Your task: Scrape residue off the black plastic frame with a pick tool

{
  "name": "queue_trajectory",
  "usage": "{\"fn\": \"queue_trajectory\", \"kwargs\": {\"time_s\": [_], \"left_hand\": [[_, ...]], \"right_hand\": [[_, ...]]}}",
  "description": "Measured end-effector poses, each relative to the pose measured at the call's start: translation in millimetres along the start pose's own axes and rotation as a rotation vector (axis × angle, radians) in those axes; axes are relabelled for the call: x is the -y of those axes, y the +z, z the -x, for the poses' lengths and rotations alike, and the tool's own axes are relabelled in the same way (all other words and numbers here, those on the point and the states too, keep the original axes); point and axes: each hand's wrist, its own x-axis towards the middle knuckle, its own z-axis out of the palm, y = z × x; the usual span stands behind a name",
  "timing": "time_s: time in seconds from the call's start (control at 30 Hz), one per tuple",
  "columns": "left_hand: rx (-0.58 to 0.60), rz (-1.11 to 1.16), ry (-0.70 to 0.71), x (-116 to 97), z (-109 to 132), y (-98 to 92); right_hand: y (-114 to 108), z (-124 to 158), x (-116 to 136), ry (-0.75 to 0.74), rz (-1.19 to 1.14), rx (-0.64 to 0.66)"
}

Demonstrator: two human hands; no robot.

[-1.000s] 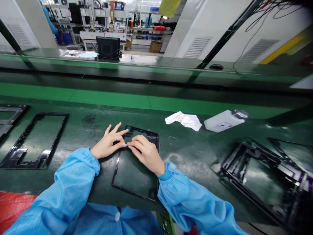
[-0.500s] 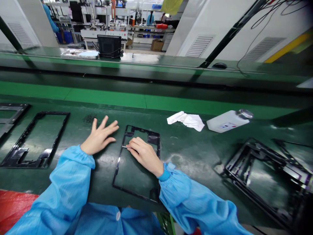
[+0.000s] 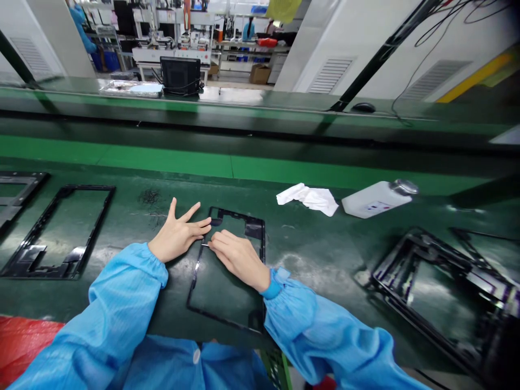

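In front of me a thin black rectangular frame lies flat on the green table. My right hand rests over its left side, fingers pinched on a thin silvery metal tool. Only the tool's short tip shows, at the frame's left edge; the rest is hidden in the fingers. My left hand is open with fingers spread, its fingertips at the frame's upper left edge. Beside that hand lies a small heap of fine black scraps.
At left lie another black frame and part of a third. A crumpled white tissue and a white bottle on its side lie right of centre. Stacked black frames occupy the right. A raised green ledge runs behind.
My left hand has moved right, from beside the frame to its upper left edge. More black scraps show on the table behind it. The right hand has hardly moved.
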Motion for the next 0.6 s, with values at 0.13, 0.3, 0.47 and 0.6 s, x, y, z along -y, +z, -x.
{"fn": "queue_trajectory", "kwargs": {"time_s": [0.13,0.3,0.47,0.6], "left_hand": [[-0.010,-0.012,0.004,-0.4,0.6,0.2],[-0.020,-0.010,0.006,1.0,1.8,2.4],[-0.010,-0.007,-0.007,0.4,1.8,3.1],[0.000,-0.011,-0.020,1.0,0.7,3.9]], "right_hand": [[-2.1,-0.6,-2.0,-0.024,-0.025,-0.010],[-4.7,2.0,-3.0,-0.090,-0.039,0.039],[-5.6,4.0,-3.9,-0.037,-0.034,0.025],[-3.5,1.5,-3.0,0.053,0.025,0.022]]}}
